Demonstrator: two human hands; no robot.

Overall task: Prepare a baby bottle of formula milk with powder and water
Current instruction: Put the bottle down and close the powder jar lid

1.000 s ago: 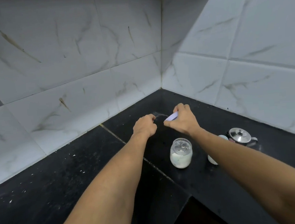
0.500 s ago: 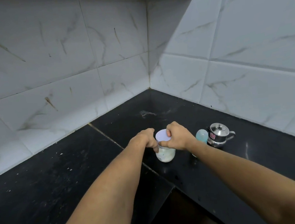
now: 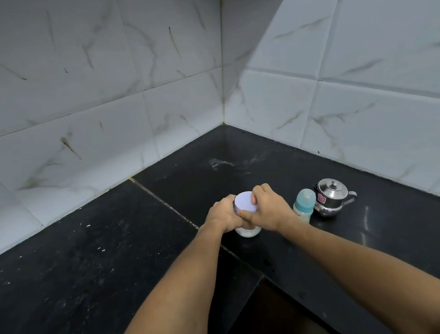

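Note:
A small clear jar [image 3: 248,231] with white powder in its bottom stands on the black counter [image 3: 115,254]. My left hand [image 3: 224,215] is wrapped around the jar's side. My right hand [image 3: 265,210] grips the pale lilac lid [image 3: 244,201], which sits on top of the jar. To the right stands a baby bottle [image 3: 304,205] with a teal collar and clear cap, upright. Beside it is a small steel kettle [image 3: 332,197] with a lid and a handle on its right.
White marble-look tiled walls meet in a corner behind the counter. A smear of white powder [image 3: 221,162] lies on the counter near the corner. The counter's inner edge drops to a dark opening [image 3: 273,318] at the bottom middle.
The right hand brought the lid from the far counter back onto the jar. The left hand moved to the jar and took hold of it.

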